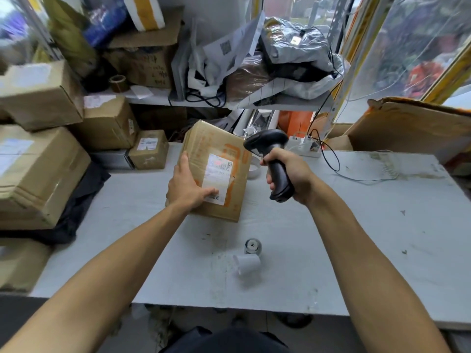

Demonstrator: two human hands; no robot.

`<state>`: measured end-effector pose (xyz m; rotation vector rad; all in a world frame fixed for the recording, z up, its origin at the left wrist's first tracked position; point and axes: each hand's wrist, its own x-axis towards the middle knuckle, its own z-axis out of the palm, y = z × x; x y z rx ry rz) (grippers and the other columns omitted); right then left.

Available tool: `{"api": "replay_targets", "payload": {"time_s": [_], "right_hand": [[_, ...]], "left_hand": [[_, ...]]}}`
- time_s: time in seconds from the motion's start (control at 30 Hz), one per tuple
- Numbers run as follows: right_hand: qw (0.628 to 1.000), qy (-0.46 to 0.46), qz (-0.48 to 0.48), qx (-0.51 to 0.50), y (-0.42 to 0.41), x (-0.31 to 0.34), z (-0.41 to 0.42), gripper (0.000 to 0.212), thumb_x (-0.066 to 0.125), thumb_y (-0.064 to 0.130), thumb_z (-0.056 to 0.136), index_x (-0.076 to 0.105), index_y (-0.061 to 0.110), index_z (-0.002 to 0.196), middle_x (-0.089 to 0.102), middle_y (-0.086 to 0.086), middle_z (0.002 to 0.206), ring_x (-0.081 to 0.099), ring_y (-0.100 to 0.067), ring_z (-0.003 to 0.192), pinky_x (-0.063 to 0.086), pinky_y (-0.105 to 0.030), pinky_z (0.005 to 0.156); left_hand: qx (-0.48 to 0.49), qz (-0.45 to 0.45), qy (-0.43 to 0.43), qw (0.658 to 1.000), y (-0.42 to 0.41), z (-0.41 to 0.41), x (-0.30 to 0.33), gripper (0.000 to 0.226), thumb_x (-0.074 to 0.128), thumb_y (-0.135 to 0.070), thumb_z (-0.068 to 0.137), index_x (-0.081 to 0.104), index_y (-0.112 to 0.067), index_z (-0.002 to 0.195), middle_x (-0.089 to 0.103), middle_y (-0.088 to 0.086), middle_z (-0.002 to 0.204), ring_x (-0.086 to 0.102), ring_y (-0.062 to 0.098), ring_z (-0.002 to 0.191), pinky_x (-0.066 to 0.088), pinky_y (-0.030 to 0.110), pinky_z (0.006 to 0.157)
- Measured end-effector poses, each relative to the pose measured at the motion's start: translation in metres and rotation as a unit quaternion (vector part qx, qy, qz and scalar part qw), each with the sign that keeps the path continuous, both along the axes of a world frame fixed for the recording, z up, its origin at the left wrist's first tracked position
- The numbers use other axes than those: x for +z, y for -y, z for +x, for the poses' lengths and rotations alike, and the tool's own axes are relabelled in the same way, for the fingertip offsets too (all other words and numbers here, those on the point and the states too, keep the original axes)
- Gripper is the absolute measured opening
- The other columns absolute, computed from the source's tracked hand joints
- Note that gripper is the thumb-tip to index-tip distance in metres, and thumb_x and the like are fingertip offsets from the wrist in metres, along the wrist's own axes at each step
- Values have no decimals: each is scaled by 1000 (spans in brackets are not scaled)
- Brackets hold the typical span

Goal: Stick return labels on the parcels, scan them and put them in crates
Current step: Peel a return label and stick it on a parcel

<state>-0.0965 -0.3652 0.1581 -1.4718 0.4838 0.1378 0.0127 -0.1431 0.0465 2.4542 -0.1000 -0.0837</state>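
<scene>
The parcel [216, 171] is tilted up on the grey tabletop [331, 225], long axis running away, label [218, 178] facing up; it is steadied by the flat left hand [187, 186]; the scanner [270, 159], nose towards the label, is gripped by the right hand [290, 174]; cartons [38, 171] are stacked left.

Parcel [216, 171]: brown cardboard box with orange print, tilted up on its near edge on the grey surface [331, 238], top face leaning toward the viewer.
Label [218, 178]: white, barcode at top, stuck on that face.
Scanner [270, 159]: black, handheld, raised just right of the parcel, head aimed at the label.
</scene>
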Motion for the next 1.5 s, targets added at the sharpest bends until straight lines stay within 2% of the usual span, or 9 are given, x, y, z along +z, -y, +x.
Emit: {"api": "replay_targets", "payload": {"time_s": [0.43,0.7,0.83,0.97,1.07,1.17,1.3,1.4,1.5], "right_hand": [[999,-9,-53,-8,1,4,-17,17,56,21,92,62,5,93,60,-13,60,57,-17,46,48,-23,47],[942,-211,-259,-29,28,-165,-68,31,58,39,86,63,8,84,72,-16,85,72,-31,79,57,-41,73],[912,-267,-312,12,28,-210,-92,32,52,37,97,52,11,78,62,-9,81,58,-22,70,41,-32,60],[840,-300,-451,13,27,-214,-95,54,60,59,90,55,10,112,58,-8,110,59,-31,106,48,-39,85],[809,-147,-568,-48,22,-206,-96,73,80,44,78,49,8,134,48,-15,128,46,-36,120,40,-43,100],[832,39,-551,45,5,-204,-91,48,76,28,80,61,12,123,55,-7,117,55,-30,109,49,-41,88],[858,-95,-475,172,-33,-204,-70,71,65,67,79,57,22,133,57,5,128,59,-19,115,52,-37,88],[867,-117,-455,164,-47,-210,-67,38,68,53,81,66,20,99,69,3,99,65,-22,90,56,-37,75],[907,-51,-407,96,-48,-216,-79,21,69,37,83,70,20,95,69,7,91,64,-15,86,53,-33,71]], "left_hand": [[-5,0,-9,1000,4,1,4,137,97,-49,54,10,-30,158,42,4,152,46,30,136,45,55,108],[31,-50,-104,993,-26,3,3,121,99,-39,55,26,-22,150,57,5,140,51,30,132,42,48,110],[47,-59,-179,981,-44,0,-8,118,101,-47,46,38,-22,143,59,1,136,54,28,126,44,45,109],[44,-81,-242,966,-62,5,-40,137,94,-70,10,50,-22,131,67,-1,126,62,24,116,51,46,104],[49,-96,-250,962,-73,1,-56,136,91,-75,8,57,-21,129,69,-2,124,64,24,113,53,45,102],[79,-94,-230,965,-74,-8,-55,136,88,-80,11,54,-25,131,67,-4,128,63,24,115,52,44,103],[104,-14,-170,980,-60,-31,-33,126,92,-66,49,30,-20,150,50,7,145,49,33,132,44,48,107],[115,73,-71,988,-51,-48,-28,118,86,-63,64,24,-19,154,36,12,152,37,35,138,37,48,110],[72,58,94,991,-44,-74,-32,86,78,-56,77,42,-13,142,43,13,142,40,33,129,37,45,106]]}}
